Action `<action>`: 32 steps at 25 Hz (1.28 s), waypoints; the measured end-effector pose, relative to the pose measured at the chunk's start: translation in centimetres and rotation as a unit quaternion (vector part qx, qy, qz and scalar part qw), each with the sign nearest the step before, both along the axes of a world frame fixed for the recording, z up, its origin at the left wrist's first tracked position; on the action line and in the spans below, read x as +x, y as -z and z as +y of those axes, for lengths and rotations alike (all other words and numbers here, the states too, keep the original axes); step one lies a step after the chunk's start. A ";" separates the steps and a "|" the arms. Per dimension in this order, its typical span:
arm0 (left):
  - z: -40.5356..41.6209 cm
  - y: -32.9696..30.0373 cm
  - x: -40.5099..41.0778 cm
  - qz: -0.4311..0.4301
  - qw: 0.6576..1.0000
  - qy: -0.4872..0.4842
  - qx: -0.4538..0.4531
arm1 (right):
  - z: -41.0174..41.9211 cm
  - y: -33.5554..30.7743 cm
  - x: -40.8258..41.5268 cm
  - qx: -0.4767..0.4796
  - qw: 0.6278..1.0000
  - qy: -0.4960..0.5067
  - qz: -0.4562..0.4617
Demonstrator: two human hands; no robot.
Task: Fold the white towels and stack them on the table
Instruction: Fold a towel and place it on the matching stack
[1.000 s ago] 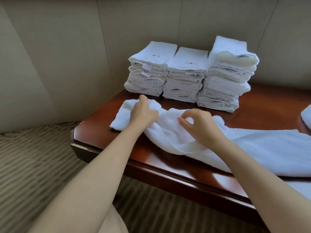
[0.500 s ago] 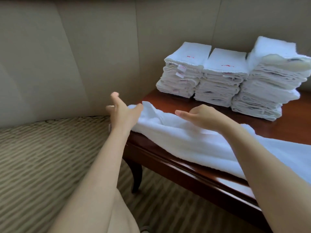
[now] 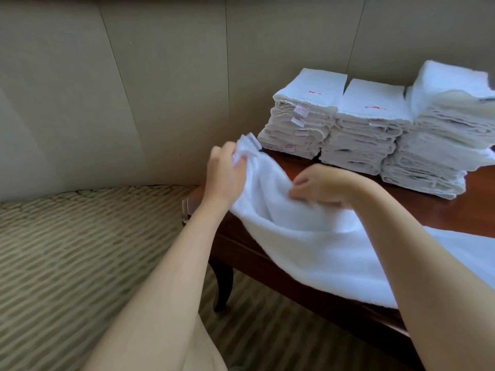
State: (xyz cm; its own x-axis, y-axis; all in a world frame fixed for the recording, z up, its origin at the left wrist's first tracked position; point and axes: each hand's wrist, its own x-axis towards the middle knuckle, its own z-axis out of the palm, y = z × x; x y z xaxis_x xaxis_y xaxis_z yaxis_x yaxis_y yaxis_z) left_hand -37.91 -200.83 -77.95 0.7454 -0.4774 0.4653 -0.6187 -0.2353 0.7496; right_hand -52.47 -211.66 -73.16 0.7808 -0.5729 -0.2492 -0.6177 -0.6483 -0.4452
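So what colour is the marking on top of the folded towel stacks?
Red, on the white top towels of the left stack and middle stack; head view.

2 bare forearms enter from the near edge, with no sleeves, watch, bracelet or rings visible. The left hand (image 3: 226, 174) shows a short, plain thumbnail. The right hand (image 3: 320, 186) is blurred, so its nails cannot be made out. A beige garment (image 3: 198, 352) covers the lap at the near edge.

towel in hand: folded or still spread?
Spread, not folded: the towel lies long across the table; left hand grips one raised end.
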 end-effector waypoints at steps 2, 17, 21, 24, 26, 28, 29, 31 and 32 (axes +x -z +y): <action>0.3 -0.9 0.2 -0.028 0.990 -0.066 -0.121 | -1.5 -0.4 0.7 -0.138 0.965 0.109 -0.195; -5.5 -1.3 -8.7 -0.076 0.929 0.307 0.191 | -7.0 4.4 -8.5 -0.161 0.975 0.152 0.023; -9.2 -1.3 -15.0 -0.093 0.867 0.406 0.272 | -8.8 3.1 -16.0 -0.181 0.955 0.223 -0.080; -10.8 -1.3 -18.3 -0.120 0.846 0.423 0.301 | -10.5 3.6 -22.7 -0.194 0.949 0.246 -0.026; -11.4 -1.3 -19.6 -0.132 0.841 0.423 0.309 | -11.0 4.9 -27.0 -0.179 0.942 0.267 0.095; -12.1 -1.1 -20.7 -0.138 0.838 0.421 0.317 | -11.9 5.8 -30.2 -0.159 0.926 0.324 0.105; -12.4 -1.0 -21.3 -0.151 0.835 0.423 0.317 | -12.2 6.1 -31.4 -0.154 0.923 0.341 0.094; -12.8 -1.0 -22.4 -0.190 0.827 0.422 0.318 | -12.3 6.8 -32.8 -0.156 0.934 0.309 0.086; -13.0 -1.0 -22.9 -0.202 0.821 0.427 0.320 | -12.3 7.0 -33.0 -0.157 0.945 0.280 0.058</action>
State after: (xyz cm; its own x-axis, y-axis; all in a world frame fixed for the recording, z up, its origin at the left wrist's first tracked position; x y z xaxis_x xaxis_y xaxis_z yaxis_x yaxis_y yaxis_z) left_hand -60.78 -213.84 -76.93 -0.1421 -0.9889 0.0425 -0.9308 0.1481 0.3342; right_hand -85.46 -223.92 -80.17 0.3109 -0.9484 -0.0626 -0.9360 -0.2940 -0.1935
